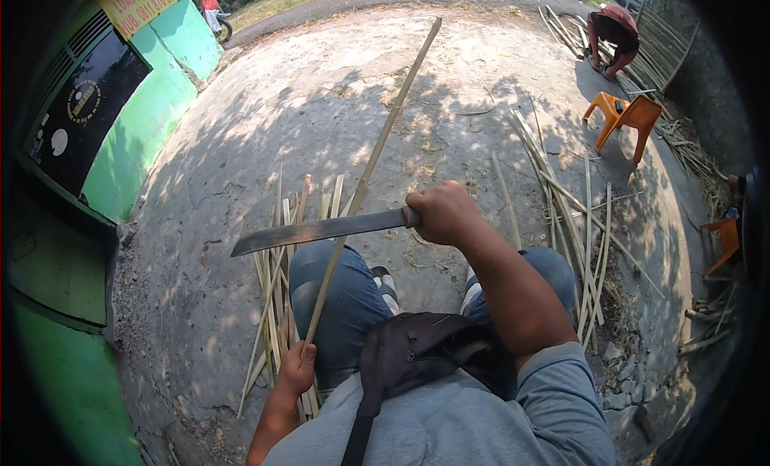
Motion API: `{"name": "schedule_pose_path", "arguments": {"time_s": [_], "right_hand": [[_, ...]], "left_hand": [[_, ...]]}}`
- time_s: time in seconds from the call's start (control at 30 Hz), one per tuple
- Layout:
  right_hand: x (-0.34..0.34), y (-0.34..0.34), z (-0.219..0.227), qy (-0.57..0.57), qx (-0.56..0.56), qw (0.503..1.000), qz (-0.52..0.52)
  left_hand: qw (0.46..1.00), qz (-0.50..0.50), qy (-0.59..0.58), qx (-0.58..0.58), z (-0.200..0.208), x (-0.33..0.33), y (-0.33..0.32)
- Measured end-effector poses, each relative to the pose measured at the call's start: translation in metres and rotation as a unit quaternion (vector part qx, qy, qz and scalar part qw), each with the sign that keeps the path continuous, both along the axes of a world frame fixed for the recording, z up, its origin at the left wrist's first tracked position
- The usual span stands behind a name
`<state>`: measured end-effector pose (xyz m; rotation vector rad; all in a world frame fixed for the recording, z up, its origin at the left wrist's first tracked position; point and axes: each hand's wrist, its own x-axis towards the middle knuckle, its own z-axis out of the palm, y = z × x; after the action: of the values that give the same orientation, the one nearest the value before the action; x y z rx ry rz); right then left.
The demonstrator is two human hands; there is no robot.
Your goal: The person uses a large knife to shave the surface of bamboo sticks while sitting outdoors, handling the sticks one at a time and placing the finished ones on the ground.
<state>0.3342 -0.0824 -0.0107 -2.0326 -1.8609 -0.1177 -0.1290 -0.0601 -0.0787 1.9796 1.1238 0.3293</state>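
In my right hand (446, 215) is the handle of a machete (321, 232), its long dark blade pointing left across my lap. My left hand (297, 368) is closed round the near end of a long bamboo strip (373, 157), which slants up and away to the far ground. The blade crosses the strip above my left knee; whether they touch I cannot tell. Beside my left leg lies a bundle of split bamboo strips (277, 305), partly hidden by the leg.
More bamboo strips (589, 257) lie on the concrete right of my right leg. An orange plastic chair (622, 117) stands farther right. Behind it a person (613, 33) bends over bamboo poles (662, 53). A green wall (120, 157) runs along the left.
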Motion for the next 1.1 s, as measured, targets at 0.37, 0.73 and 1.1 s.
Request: {"name": "schedule_pose_path", "arguments": {"time_s": [0.37, 0.73, 1.1], "right_hand": [[0.029, -0.004, -0.011, 0.19, 0.037, 0.968, -0.16], [-0.013, 0.0, 0.002, 0.013, -0.074, 0.997, 0.017], [0.022, -0.004, -0.019, 0.151, 0.067, 0.978, -0.125]], "left_hand": [[1.0, 0.008, -0.001, -0.027, 0.0, -0.001, 0.001], [1.0, 0.007, -0.003, 0.004, -0.006, -0.002, 0.001], [1.0, 0.003, -0.004, -0.012, -0.001, 0.001, 0.001]]}}
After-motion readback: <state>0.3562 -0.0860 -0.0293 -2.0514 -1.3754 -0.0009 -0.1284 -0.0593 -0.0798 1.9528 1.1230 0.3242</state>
